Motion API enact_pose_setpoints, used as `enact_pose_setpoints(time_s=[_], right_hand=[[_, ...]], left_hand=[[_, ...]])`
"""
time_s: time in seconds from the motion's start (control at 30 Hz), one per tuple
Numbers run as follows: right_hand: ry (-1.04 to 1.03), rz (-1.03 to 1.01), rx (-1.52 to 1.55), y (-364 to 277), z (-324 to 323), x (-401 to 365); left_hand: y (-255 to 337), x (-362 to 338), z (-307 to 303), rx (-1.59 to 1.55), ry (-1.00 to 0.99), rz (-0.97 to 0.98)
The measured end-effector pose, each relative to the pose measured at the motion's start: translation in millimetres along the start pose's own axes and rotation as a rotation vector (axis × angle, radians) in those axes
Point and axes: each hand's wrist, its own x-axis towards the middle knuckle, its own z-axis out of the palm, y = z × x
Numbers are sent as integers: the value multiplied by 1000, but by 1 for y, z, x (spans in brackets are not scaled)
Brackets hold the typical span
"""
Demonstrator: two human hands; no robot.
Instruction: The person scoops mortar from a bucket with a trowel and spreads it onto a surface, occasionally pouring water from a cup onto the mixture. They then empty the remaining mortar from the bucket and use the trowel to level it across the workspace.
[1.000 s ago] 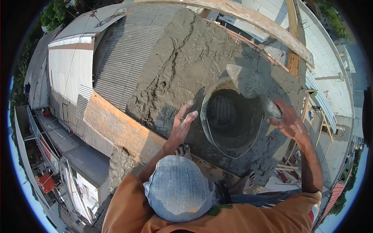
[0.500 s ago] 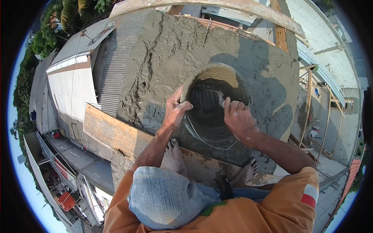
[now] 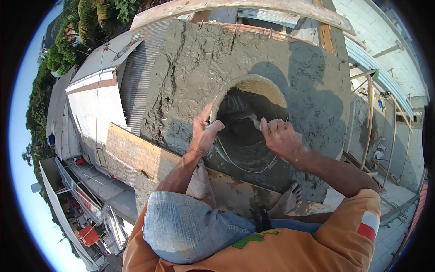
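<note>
A round bucket [image 3: 250,84], its walls coated in grey cement, stands tilted on wet concrete [image 3: 199,68]. My left hand [image 3: 205,129] grips the bucket's left rim, thumb over the edge. Over the right side of the opening, my right hand [image 3: 281,138] is closed on a tool [image 3: 249,119], probably a trowel, whose blade reaches down inside; the shadow there hides much of it. A thin wire handle [image 3: 244,168] hangs down on the near side of the bucket.
My bare feet [image 3: 290,199] are beside a wooden board at the slab's near edge. Another plank [image 3: 136,147] lies to the left, above a drop to lower roofs. A long beam [image 3: 253,4] crosses the far edge. Wooden props [image 3: 369,122] stand on the right.
The tool inside the bucket has shifted and turned, showing more of its pale edge. My right hand has moved slightly right. My view has tilted a little; my left hand stays on the rim.
</note>
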Motion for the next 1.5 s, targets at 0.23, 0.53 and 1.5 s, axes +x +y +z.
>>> enact_pose_setpoints(time_s=[0.23, 0.53, 1.5], right_hand=[[82, 87, -26, 27, -18, -11], [-81, -67, -63, 1, -3, -51], [-326, 71, -160, 9, -14, -36]], left_hand=[[0, -7, 9, -19, -19, -37], [-2, -7, 19, -1, -41, 29], [-7, -6, 52, 251, -13, 201]])
